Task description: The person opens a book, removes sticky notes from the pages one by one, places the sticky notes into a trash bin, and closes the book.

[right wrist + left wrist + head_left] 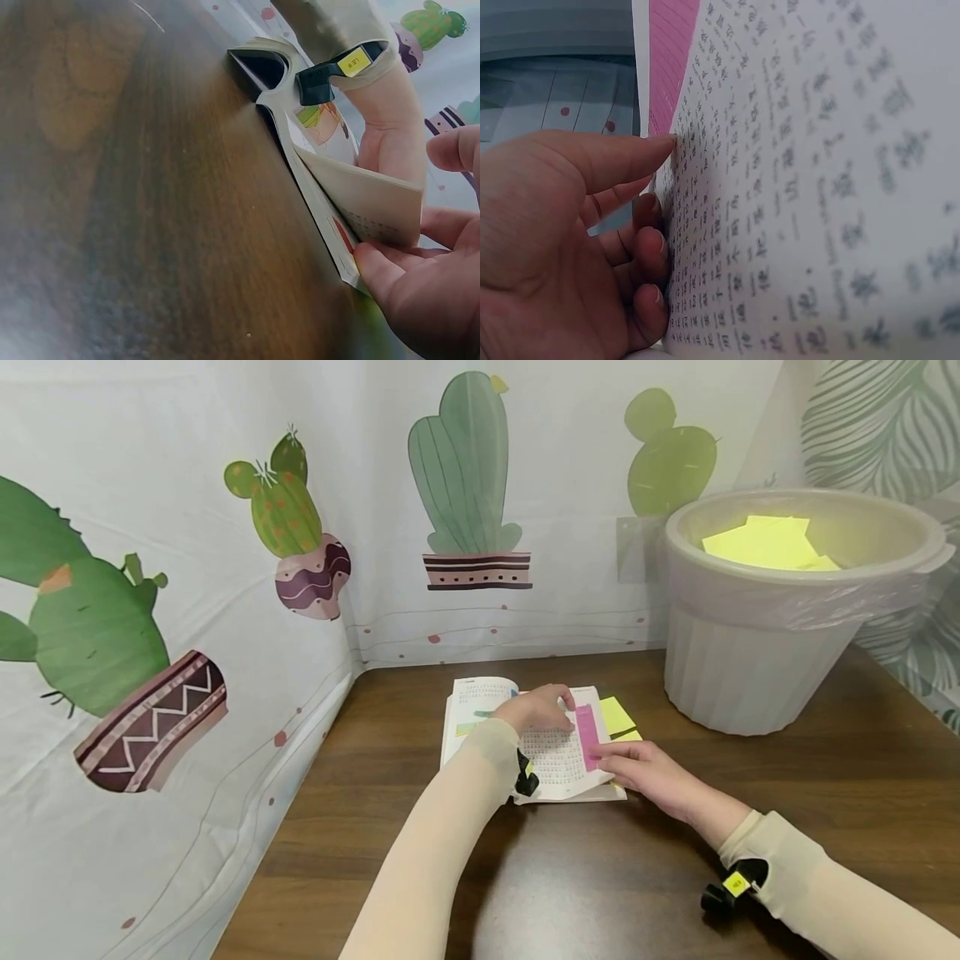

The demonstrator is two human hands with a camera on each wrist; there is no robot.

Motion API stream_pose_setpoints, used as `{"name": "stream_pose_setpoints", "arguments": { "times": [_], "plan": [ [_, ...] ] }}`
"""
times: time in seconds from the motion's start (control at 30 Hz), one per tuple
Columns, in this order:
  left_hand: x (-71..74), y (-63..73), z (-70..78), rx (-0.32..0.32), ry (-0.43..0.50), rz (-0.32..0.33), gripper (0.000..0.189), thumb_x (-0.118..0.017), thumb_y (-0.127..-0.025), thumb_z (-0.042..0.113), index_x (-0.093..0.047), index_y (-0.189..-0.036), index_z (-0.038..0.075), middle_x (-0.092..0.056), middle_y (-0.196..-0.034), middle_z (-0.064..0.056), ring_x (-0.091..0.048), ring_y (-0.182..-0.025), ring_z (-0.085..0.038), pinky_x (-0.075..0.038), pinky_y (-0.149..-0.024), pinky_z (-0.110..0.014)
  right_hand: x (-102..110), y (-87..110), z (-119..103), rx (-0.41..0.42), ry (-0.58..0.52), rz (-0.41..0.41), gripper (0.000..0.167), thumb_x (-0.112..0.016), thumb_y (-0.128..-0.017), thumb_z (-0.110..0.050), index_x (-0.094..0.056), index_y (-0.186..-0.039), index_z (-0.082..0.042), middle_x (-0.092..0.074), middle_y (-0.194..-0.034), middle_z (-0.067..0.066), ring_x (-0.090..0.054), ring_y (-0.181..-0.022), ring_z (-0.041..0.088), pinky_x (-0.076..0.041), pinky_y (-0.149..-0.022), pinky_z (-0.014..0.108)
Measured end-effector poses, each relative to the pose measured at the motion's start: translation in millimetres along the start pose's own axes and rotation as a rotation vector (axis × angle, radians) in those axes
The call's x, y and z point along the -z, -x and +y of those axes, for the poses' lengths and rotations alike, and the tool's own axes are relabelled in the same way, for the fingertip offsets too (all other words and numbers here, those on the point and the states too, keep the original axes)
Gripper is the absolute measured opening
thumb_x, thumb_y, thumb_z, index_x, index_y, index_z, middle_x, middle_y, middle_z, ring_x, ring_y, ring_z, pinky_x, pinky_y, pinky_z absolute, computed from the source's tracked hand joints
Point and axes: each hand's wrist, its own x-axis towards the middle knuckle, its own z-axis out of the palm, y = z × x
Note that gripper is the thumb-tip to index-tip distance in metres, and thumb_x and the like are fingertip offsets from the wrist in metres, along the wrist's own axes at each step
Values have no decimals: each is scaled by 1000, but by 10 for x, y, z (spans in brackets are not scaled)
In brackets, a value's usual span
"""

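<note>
Hands meet at an open book (463,739): the right hand (651,774) pinches lifted leaves (367,191) at their right edge, by a pink strip (587,733); the left hand (534,710) touches the page — whether gripping, I cannot tell. Page-turning seems under way; next likely calls for carrying those leaves leftward. The book lies towards the bench's (360,860) far edge — yellow notes (617,717) beside it, bin (738,652) near the far right corner.
</note>
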Motion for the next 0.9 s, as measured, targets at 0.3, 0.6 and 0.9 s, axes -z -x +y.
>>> {"name": "stream_pose_setpoints", "arguments": {
  "times": [0.3, 0.6, 0.9],
  "plan": [
    [-17, 44, 15, -24, -20, 18, 28, -76, -90, 28, -61, -114, 28, -56, -147, -3, -55, -118, -22, -44, -109, -47, -27, -8, -20, 21, -106, 5, 50, -53, -106, -23, -51, -146, 7, -41, -159, 25, -54, -134, 23, -51, -105, 24],
    [-26, 48, 10, -37, -10, 27, 28, -77, -89, 26, -62, -114, 26, -58, -146, -3, -56, -117, -21, -45, -109, -46, -44, -69, 1, -2, -101, 27, 48, -54, -105, -24, -54, -145, 3, -44, -159, 21, -44, -143, 31, -34, -122, 54],
    [-35, 98, 4, -68, 59, 73, 36, -74, -91, 24, -63, -125, 22, -55, -151, -5, -54, -134, -26, -41, -116, -50, -38, -79, 44, 44, -2, -25, 48, -55, -104, -24, -55, -146, -1, -47, -157, 21, -47, -139, 31, -39, -116, 55]
  ]
}}
